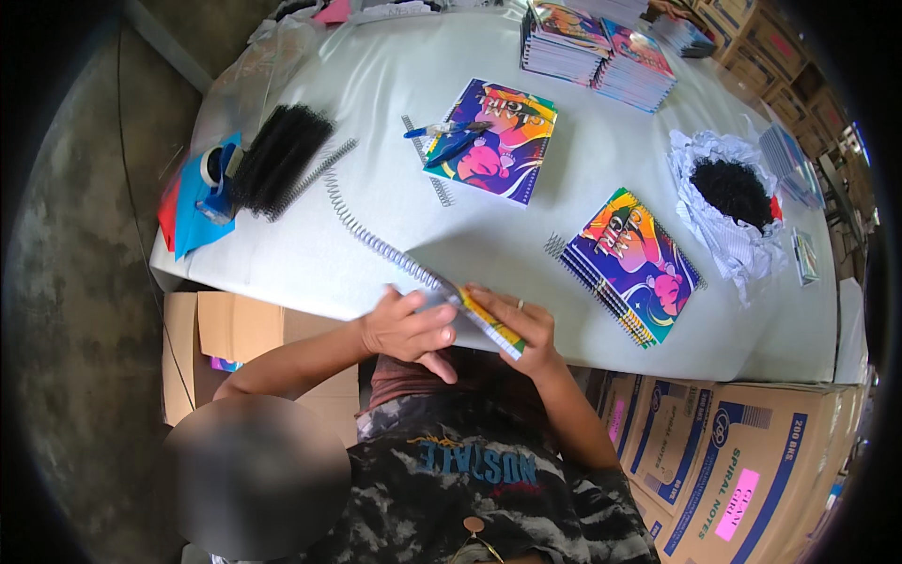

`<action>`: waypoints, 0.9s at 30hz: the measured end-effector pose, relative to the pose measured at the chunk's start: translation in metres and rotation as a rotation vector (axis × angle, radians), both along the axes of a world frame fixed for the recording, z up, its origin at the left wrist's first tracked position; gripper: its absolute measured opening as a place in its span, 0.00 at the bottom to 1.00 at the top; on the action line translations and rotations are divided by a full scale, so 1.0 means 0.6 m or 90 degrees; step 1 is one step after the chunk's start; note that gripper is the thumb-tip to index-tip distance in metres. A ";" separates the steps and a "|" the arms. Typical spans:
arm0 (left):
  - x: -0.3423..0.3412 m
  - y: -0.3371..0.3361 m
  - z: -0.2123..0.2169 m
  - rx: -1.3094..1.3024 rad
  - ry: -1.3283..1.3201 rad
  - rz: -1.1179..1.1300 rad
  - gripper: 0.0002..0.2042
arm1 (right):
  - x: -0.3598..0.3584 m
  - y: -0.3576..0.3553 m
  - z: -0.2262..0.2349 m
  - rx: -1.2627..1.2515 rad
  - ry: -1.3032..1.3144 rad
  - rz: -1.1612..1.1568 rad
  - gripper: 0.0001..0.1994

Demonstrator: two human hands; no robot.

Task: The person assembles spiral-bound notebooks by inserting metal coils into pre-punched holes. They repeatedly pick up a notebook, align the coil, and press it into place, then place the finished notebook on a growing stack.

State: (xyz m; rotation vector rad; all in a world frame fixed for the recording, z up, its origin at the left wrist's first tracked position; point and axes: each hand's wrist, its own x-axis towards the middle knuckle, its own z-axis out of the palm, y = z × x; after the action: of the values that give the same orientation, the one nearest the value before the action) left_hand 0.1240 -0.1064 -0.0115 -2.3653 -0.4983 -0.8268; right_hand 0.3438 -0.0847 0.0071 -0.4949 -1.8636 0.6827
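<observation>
My right hand point(523, 329) grips a thin notebook point(496, 324) edge-on at the table's near edge, its fingers wrapped over the colourful cover. A long spiral binding coil point(376, 242) runs from the notebook's upper left end out across the table. My left hand point(411, 324) is beside that end of the coil, fingers spread and palm turned toward the notebook. Whether the left fingers touch the coil is hard to make out. To the right lies a small stack of spiral notebooks point(631, 263). Blue-handled pliers point(458, 146) rest on another notebook point(512, 174) farther back.
At left lie a bundle of dark coils point(282, 155), a tape dispenser point(216, 183) and blue sheets point(194, 230). Tall notebook stacks point(601, 56) stand at the back. Crumpled white wrapping point(719, 240) holds black scraps at right. Cardboard boxes point(723, 470) stand below the table.
</observation>
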 end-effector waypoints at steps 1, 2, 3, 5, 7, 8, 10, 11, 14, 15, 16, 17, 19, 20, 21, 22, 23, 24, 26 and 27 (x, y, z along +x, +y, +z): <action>-0.033 0.049 -0.053 0.182 -0.089 0.103 0.55 | -0.008 -0.005 0.008 -0.012 -0.007 0.020 0.15; -0.041 0.057 -0.085 0.191 -0.141 0.143 0.55 | -0.010 -0.019 0.003 -0.039 -0.020 0.038 0.16; -0.048 0.063 -0.111 0.197 -0.188 0.182 0.54 | -0.014 -0.017 0.001 0.028 -0.023 0.055 0.17; -0.008 0.041 -0.056 -0.080 -0.213 0.109 0.52 | -0.013 -0.015 0.000 -0.005 -0.011 0.007 0.18; 0.004 -0.022 -0.041 -0.300 -0.110 0.004 0.49 | -0.009 -0.008 -0.002 0.002 0.000 -0.027 0.19; 0.015 -0.038 -0.013 -0.321 -0.025 -0.050 0.47 | -0.010 -0.002 -0.001 0.002 -0.005 -0.007 0.21; 0.011 0.004 0.017 0.102 -0.072 0.109 0.38 | -0.015 -0.014 -0.004 -0.019 -0.018 0.041 0.24; 0.014 0.012 0.028 0.177 -0.099 0.168 0.36 | -0.021 -0.010 -0.002 -0.013 -0.014 0.050 0.25; 0.021 0.001 0.026 -0.327 -0.209 0.219 0.48 | -0.026 -0.019 0.002 -0.013 -0.014 0.002 0.26; 0.021 -0.020 0.005 -0.317 -0.122 0.096 0.50 | -0.019 -0.010 -0.014 -0.006 -0.014 -0.011 0.27; 0.026 -0.038 0.005 -0.309 -0.027 -0.027 0.53 | -0.021 -0.010 -0.014 -0.005 -0.010 -0.004 0.27; 0.018 -0.024 0.006 -0.183 -0.037 -0.051 0.51 | -0.024 -0.012 -0.012 -0.005 -0.005 0.004 0.27; 0.019 -0.015 0.013 -0.108 -0.077 -0.076 0.49 | -0.028 -0.008 -0.002 -0.018 -0.010 0.031 0.27; 0.024 -0.024 -0.004 -0.158 -0.107 -0.076 0.49 | -0.035 -0.001 0.001 0.027 -0.004 0.054 0.28; 0.029 -0.035 -0.023 -0.208 -0.137 -0.075 0.48 | -0.041 -0.013 -0.009 0.004 -0.012 0.038 0.27; 0.036 -0.032 -0.036 -0.242 -0.171 -0.076 0.48 | -0.042 -0.013 -0.012 -0.005 -0.024 0.022 0.27; 0.042 -0.029 -0.047 -0.276 -0.204 -0.078 0.48 | -0.039 -0.012 -0.012 -0.007 -0.015 0.017 0.27; 0.044 -0.029 -0.058 -0.310 -0.237 -0.079 0.47 | -0.035 -0.010 -0.010 -0.010 -0.005 0.012 0.27; 0.039 -0.016 0.013 -0.178 -0.140 -0.085 0.51 | -0.030 -0.004 -0.009 -0.014 0.011 -0.005 0.27; 0.040 -0.008 0.011 -0.200 -0.145 -0.068 0.51 | -0.033 -0.003 -0.006 -0.013 0.010 -0.005 0.27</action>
State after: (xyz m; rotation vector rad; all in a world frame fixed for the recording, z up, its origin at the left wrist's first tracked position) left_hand 0.1478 -0.1112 -0.0048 -2.6151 -0.6391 -1.1481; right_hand 0.3239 -0.0863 0.0033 -0.5083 -1.8415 0.6997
